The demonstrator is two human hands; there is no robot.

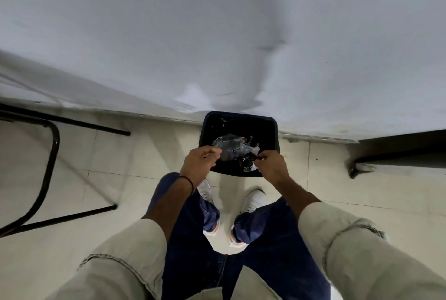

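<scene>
Pinching grip on a clear plastic bag (pixel 231 147).
Left hand (pixel 200 162) and right hand (pixel 271 163) hold its ends over the black bin (pixel 239 116).

A plain white wall (pixel 217 22) fills the upper half and meets a floor (pixel 350 191) of pale cream tiles along a scuffed baseboard (pixel 120 112). A black tubular metal frame (pixel 52 155) stands on the tiles at left. A dark furniture base (pixel 398 152) sits against the wall at right. The light is soft and dim.
</scene>
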